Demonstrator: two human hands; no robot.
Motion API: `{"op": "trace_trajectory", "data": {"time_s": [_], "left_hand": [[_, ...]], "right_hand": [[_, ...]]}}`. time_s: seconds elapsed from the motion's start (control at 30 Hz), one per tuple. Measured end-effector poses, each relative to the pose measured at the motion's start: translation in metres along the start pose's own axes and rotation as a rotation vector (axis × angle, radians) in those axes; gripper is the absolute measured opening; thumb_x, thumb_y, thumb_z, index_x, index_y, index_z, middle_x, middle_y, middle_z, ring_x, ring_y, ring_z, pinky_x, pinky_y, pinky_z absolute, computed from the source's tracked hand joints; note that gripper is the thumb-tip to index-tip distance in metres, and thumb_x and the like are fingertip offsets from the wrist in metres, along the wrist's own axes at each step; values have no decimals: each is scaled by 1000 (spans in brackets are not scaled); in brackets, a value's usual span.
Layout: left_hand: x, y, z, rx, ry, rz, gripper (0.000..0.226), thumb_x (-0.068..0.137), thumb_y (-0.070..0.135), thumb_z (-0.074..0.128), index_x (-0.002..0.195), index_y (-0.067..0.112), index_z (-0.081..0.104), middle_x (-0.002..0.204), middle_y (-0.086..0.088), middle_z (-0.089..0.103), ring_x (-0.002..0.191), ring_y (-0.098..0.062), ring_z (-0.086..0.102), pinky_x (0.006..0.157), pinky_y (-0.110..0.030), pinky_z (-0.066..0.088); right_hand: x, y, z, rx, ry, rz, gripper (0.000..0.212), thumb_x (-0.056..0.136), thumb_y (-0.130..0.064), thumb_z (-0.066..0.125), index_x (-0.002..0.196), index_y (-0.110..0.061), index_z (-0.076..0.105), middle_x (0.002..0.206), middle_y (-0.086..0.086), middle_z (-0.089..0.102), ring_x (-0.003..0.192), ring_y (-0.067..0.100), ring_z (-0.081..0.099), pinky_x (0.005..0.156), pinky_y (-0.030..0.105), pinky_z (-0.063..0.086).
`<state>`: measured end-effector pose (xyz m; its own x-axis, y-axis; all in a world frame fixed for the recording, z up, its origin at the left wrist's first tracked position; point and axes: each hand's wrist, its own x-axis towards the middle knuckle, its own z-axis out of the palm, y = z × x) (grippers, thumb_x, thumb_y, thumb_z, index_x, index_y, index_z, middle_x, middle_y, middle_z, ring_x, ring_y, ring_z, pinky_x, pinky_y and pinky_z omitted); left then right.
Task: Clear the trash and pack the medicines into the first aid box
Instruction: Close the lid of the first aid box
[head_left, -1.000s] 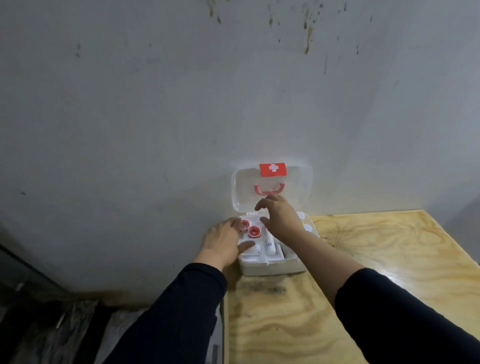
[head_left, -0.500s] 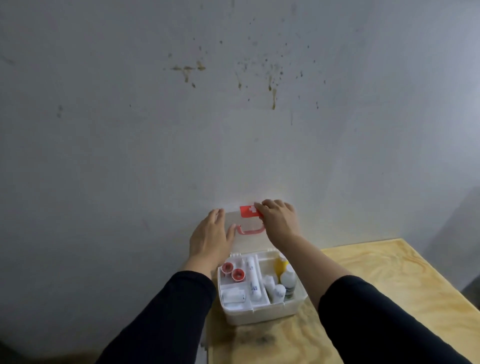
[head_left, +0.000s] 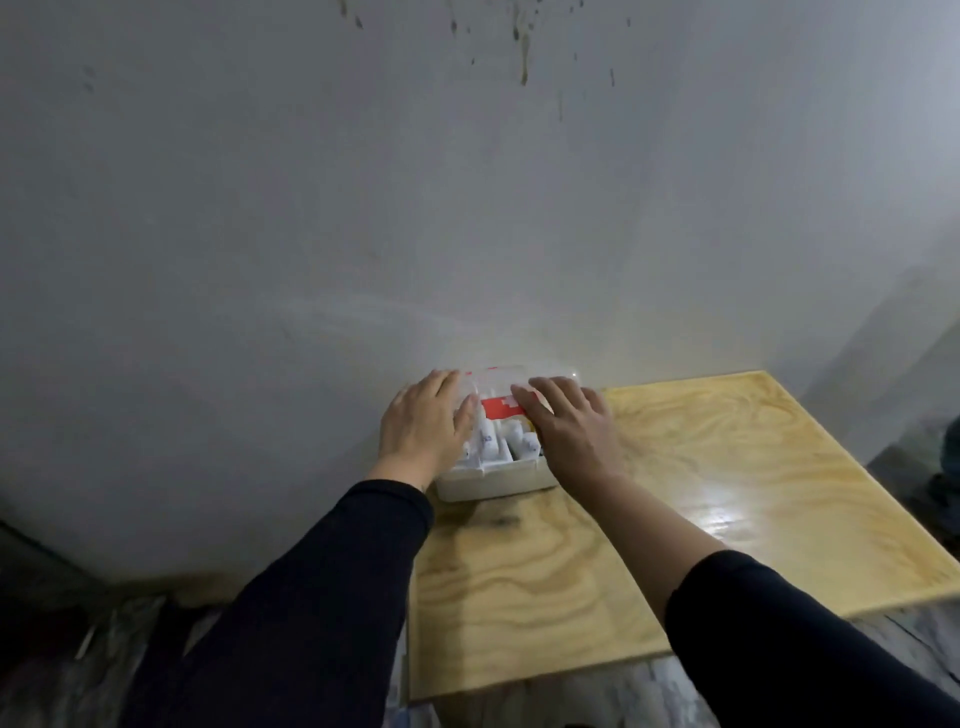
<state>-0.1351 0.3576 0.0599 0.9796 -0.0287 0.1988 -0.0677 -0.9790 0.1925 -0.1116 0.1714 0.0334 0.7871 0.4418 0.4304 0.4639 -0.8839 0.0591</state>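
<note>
The white first aid box (head_left: 493, 480) stands at the far left corner of the wooden table, against the wall. Its clear lid (head_left: 498, 387) with a red cross label (head_left: 503, 407) lies tilted down over the box, nearly flat. White medicine bottles and tubes (head_left: 491, 441) show through the lid and the front gap. My left hand (head_left: 423, 423) lies flat on the lid's left side with fingers straight. My right hand (head_left: 569, 421) presses on the lid's right side, fingers spread over the label's edge.
The light plywood table (head_left: 649, 519) reaches to the right and toward me, with a glare spot at its right. A grey stained wall (head_left: 467, 208) rises directly behind the box. Dark clutter lies on the floor at the lower left.
The lid stood upright against the wall before; both hands have brought it down over the box. The camera has tipped downward as well.
</note>
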Motion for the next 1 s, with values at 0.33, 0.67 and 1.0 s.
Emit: {"op": "trace_trajectory", "data": {"time_s": [0.33,0.67,1.0], "left_hand": [[-33,6,46,-28,-119,-17,58,103,43,27,154,15,22,162,-1,22,149,-17,20,120,-34,21],[-13,2,52,84,-233,80,79,99,49,38,155,12,-3,164,-5,-5,151,-20,-4,122,-35,1],[11,-5,70,171,-168,67,79,101,44,40,154,10,-7,164,-6,-8,151,-20,-6,121,-35,-1]], "right_hand": [[-52,-9,31,-41,-128,-33,40,80,-26,66,120,-25,61,117,2,63,106,25,61,82,39,52],[-14,2,37,64,-469,-3,74,96,-57,25,152,-19,-6,162,8,-10,149,26,-13,121,47,-2],[7,6,57,60,-402,1,73,96,-49,37,153,-18,4,162,11,-1,149,30,-7,122,51,3]]}}
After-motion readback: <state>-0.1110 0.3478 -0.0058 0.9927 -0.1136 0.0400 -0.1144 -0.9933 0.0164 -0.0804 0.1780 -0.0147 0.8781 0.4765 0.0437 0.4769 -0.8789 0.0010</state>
